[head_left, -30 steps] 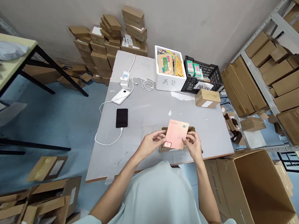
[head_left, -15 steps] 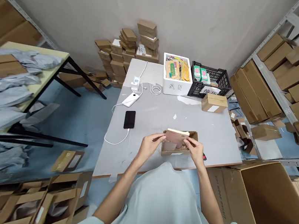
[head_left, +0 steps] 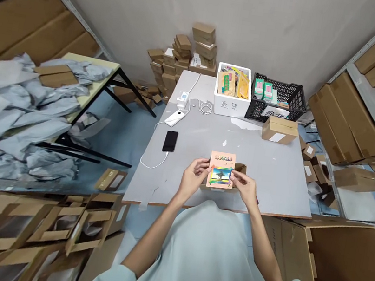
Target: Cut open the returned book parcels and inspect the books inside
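Your left hand (head_left: 194, 178) and right hand (head_left: 246, 187) pinch a pink packet (head_left: 221, 170) by its side edges, fingers closed on it, its picture face turned towards you. It covers most of a small open carton (head_left: 241, 169) near the grey table's (head_left: 210, 130) front edge. From the packet, a black phone (head_left: 170, 141) lies at ten o'clock, a closed brown box (head_left: 280, 129) at two, a white foam bin (head_left: 230, 107) at twelve

We are reaching both arms forward, our left hand (head_left: 193, 178) and right hand (head_left: 245, 187) facing each other, fingers pinching.
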A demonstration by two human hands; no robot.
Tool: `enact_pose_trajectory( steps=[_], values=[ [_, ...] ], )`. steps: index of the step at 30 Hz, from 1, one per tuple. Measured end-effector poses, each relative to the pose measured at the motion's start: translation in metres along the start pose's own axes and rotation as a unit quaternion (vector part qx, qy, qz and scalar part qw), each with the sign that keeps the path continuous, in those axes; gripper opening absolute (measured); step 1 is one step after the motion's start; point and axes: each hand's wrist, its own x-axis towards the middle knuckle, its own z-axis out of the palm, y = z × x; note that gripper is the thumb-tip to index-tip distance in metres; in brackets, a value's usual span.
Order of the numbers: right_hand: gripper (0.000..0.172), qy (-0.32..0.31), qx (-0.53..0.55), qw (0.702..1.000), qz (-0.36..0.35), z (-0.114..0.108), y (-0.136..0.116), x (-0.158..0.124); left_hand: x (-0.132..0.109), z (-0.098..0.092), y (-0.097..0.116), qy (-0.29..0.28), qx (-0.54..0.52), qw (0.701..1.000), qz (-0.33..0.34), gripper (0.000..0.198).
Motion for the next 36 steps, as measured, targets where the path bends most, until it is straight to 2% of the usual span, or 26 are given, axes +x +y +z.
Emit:
enact_pose_trajectory(
  steps=[3, 9, 13, 18, 21, 24, 28, 31, 34, 36],
  values=[
    [0.051, 0.013, 0.020, 1.000, 0.009, -0.010, 0.010, 0.004, -0.004, 0.010, 0.000, -0.002, -0.015, 1.000, -0.025, 0.074],
    [0.057, 0.023, 0.057, 0.998, 0.005, -0.030, 0.021, 0.004, -0.013, 0.026, -0.003, -0.089, -0.048, 0.990, -0.095, 0.073],
    [0.065, 0.031, 0.056, 0.998, 0.005, -0.037, 0.029, 0.000, -0.015, 0.032, -0.007, -0.084, -0.002, 0.993, -0.077, 0.069],
    [0.050, 0.067, 0.016, 0.998, -0.014, -0.043, 0.033, -0.002, -0.011, 0.043, -0.002, -0.086, 0.033, 0.995, -0.046, 0.061],
    [0.042, 0.082, -0.102, 0.989, -0.063, -0.041, 0.024, -0.008, -0.009, 0.055, 0.002, -0.071, 0.039, 0.996, -0.044, 0.062],
    [0.033, 0.054, -0.255, 0.955, -0.145, -0.027, 0.012, -0.023, -0.009, 0.067, 0.002, -0.044, 0.048, 0.997, -0.030, 0.058],
    [0.043, 0.028, -0.352, 0.917, -0.185, -0.003, 0.003, -0.043, -0.020, 0.084, 0.006, -0.022, 0.050, 0.998, -0.023, 0.051],
    [0.041, 0.051, -0.365, 0.911, -0.183, 0.003, 0.002, -0.045, -0.031, 0.095, 0.014, -0.008, 0.053, 0.999, 0.004, 0.042],
    [0.037, 0.056, -0.318, 0.931, -0.172, -0.002, 0.001, -0.037, -0.038, 0.098, 0.023, -0.026, 0.059, 0.997, 0.032, 0.034],
    [0.035, 0.052, -0.273, 0.950, -0.145, -0.009, -0.002, -0.031, -0.038, 0.093, 0.025, -0.038, 0.063, 0.997, 0.037, 0.033]
  ],
)
